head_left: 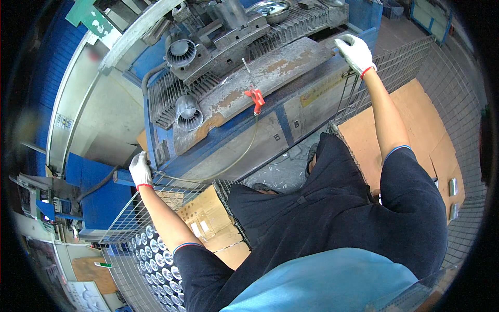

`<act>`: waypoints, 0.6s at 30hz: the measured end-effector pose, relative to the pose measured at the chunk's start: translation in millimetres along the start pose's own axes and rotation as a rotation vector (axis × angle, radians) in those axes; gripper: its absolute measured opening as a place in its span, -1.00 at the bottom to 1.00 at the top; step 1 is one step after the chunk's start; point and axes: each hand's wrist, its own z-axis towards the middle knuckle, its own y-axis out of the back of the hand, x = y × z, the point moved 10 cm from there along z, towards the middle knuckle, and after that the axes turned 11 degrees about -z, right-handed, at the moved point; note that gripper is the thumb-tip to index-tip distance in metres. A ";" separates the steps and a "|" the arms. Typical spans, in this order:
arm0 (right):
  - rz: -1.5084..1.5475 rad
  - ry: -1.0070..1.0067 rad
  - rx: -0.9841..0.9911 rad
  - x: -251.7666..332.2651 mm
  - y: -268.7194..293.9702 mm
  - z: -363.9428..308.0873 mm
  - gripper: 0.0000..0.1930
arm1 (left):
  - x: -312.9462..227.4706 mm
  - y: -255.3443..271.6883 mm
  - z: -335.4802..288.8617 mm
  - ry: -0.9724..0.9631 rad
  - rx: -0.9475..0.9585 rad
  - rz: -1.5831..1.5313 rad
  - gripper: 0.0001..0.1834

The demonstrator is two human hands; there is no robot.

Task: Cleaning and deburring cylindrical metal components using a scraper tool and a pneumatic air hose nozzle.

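Note:
My left hand point(140, 169), in a white glove with a red cuff, hangs by the blue corner of the machine, fingers loosely bent, nothing visible in it. At the machine's far right end is my right hand point(356, 53), gloved alike. Its fingers are slightly curled and apart, with no object showing; whether it touches the edge I cannot tell. Between them, a red air blow gun point(255, 99) hangs at the worn metal ledge point(234, 99), a thin hose running from it. A finned metal cylinder point(188, 112) stands on the ledge's left end.
Another finned cylinder point(181, 52) sits in the machine's fixture. Left of me, a wire cage point(127, 218) holds rows of round finned parts point(156, 260). A cardboard-lined wire cage point(416, 125) on my right has two small metal cylinders point(453, 187). Shavings litter the floor point(280, 174).

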 end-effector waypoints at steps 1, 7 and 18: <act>0.001 -0.006 -0.001 -1.1 0.9 -0.4 -0.56 | -5.8 -2.6 -1.2 -0.033 0.003 0.006 -0.70; 0.000 0.004 -0.042 0.3 5.2 -2.1 -0.57 | -0.9 -2.7 -2.6 0.071 -0.006 0.017 -0.66; 0.076 -0.040 -0.031 -1.6 3.0 -4.0 -0.63 | 3.1 -1.8 6.0 -0.023 0.016 0.022 -0.64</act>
